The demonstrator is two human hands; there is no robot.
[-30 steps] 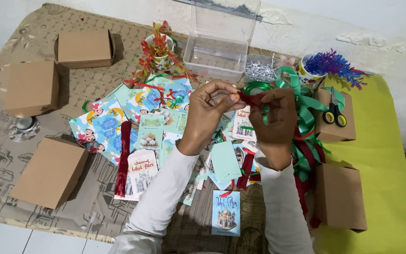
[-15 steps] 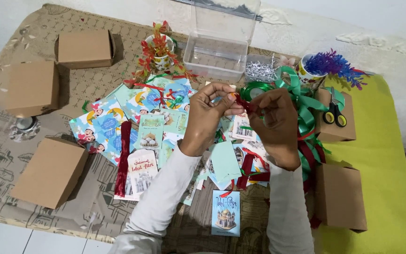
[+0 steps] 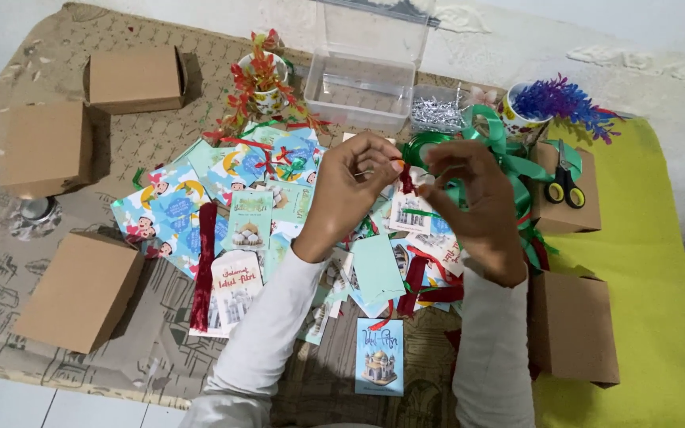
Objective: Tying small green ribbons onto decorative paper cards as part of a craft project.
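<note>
Pinching a small red ribbon (image 3: 407, 182) mid-worktop above the cards (image 3: 239, 230) | left hand (image 3: 352, 190) and right hand (image 3: 469, 208) grips narrow on it | step: shaping bow | next likely needs steady tightening.

Soft, even light fills the scene, bright enough to keep colours vivid, with the white wall (image 3: 660, 47) at the top nearly washed out. The brown boxes (image 3: 81, 289) throw only short, faint shadows toward the right on the patterned cloth (image 3: 9, 261), and the clear plastic container (image 3: 362, 87) shows mild glare. Focus is fair at centre, though fine detail is smeared throughout and straight edges bow slightly near the frame's borders.
</note>
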